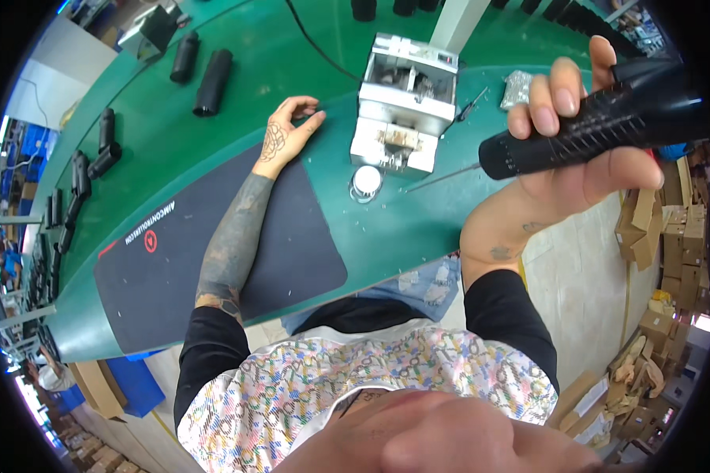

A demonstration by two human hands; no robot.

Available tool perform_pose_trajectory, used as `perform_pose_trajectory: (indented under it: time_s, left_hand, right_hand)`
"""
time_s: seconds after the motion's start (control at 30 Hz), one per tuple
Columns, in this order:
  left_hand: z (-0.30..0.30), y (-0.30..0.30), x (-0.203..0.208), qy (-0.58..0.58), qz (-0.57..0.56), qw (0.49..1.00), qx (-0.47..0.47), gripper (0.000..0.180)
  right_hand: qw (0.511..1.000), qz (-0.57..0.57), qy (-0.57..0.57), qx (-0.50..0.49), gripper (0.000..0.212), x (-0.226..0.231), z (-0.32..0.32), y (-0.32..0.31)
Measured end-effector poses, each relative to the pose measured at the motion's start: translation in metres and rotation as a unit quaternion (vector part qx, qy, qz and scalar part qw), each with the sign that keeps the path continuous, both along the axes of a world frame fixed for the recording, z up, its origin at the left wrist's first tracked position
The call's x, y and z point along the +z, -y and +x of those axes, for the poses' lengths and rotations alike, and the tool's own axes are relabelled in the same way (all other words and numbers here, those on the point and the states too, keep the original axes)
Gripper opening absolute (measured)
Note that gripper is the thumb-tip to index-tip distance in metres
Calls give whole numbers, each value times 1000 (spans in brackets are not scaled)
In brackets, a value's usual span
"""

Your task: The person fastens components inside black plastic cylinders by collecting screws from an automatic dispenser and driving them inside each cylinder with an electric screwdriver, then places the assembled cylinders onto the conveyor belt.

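Note:
My right hand (560,134) is raised at the right, wrapped round a black electric screwdriver (607,118). The driver's long thin bit points left and down over the green table. My left hand (289,132) rests on the table just beyond the dark mat (292,236). Its fingers are loosely bent, with the thumb apart from the index finger; a small dark patch shows between them, too small to make out. Between my hands stands a silver-white screw feeder (406,102). In front of it is a small round container with a white top (366,182), close to the bit's tip.
A clear bag of small parts (517,89) and a thin dark tool (472,103) lie right of the feeder. Black cylinders (213,83) stand or lie along the table's far and left sides. A cable (319,43) runs toward the feeder. Cardboard boxes (682,236) are stacked at right.

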State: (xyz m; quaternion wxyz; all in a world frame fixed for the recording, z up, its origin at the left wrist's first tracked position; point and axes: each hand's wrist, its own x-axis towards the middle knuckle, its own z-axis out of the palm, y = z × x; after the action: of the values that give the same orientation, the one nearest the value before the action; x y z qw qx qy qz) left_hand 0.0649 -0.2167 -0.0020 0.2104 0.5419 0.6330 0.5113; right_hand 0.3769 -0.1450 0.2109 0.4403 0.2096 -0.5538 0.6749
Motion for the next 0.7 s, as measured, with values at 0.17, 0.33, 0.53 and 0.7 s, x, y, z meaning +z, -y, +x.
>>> perform_pose_trajectory:
  time_s: [0.17, 0.33, 0.53, 0.7]
  left_hand:
    - [-19, -102, 15, -14, -5, 999, 31, 47]
    - [-26, -265, 4, -92, 34, 988, 119, 71]
    - [-7, -390, 19, -54, 10, 983, 177, 93]
    - [-18, -398, 27, -85, -74, 983, 144, 68]
  right_hand:
    - [982, -61, -45, -171, 82, 20, 13, -4]
    - [960, -99, -59, -255, 78, 17, 27, -35]
    - [969, -146, -68, -186, 71, 15, 58, -79]
    - [950, -172, -102, -241, 67, 23, 51, -80]
